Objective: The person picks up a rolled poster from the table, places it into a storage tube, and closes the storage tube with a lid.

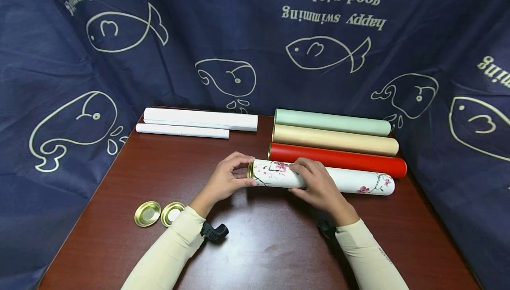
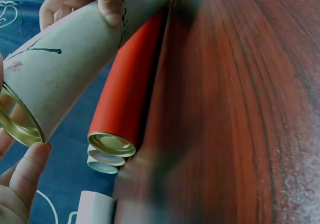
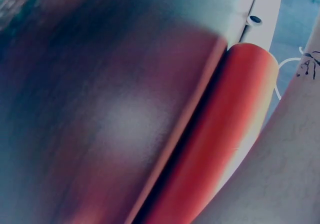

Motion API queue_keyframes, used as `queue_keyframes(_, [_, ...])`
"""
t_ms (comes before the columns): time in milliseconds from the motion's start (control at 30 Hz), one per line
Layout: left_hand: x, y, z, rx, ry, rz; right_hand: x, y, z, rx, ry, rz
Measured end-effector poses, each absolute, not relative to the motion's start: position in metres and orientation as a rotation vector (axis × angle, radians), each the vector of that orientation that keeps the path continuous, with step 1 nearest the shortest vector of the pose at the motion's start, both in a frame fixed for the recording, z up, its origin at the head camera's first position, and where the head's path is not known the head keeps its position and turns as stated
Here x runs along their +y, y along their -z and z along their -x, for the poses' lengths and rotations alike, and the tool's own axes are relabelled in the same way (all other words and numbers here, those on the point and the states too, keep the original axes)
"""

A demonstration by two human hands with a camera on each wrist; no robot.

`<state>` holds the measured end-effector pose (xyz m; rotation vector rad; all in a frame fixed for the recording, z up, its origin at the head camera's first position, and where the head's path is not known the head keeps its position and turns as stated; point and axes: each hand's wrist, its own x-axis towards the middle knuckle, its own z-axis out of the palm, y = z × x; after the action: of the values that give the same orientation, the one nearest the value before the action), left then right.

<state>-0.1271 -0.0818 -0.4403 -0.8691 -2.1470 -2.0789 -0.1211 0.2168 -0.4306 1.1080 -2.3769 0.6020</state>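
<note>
A white cardboard tube (image 1: 350,180) printed with pink blossoms and dark branches is held lengthwise over the table, nearest the red tube (image 1: 338,159). My right hand (image 1: 318,188) grips it around the middle, thumb on the near side. At its left end, my left hand (image 1: 219,186) pinches the gold metal rim (image 1: 250,170) between thumb and fingers. The left wrist view shows this gold end (image 2: 22,126) from below, with the left thumb (image 2: 31,166) on its edge. In the right wrist view the right hand's fingers are out of sight.
Two round gold lids (image 1: 147,214) lie at the left front of the table (image 1: 247,254). Beyond the red tube are a cream tube (image 1: 334,139) and a pale green tube (image 1: 332,121). Several white paper rolls (image 1: 199,118) lie at the back left, before a blue curtain (image 1: 255,24).
</note>
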Motion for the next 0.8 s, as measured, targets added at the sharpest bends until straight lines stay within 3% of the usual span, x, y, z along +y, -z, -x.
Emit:
queue_keyframes(367, [-0.089,0.446,0.124,-2.489,1.711,0.96,0.228,0.439,0.119,-2.471,-0.465,-1.139])
queue_keyframes(800, [-0.16,0.44,0.106,-2.709,1.413,0.845,0.261,0.448,0.12,-2.634,-0.426,-0.957])
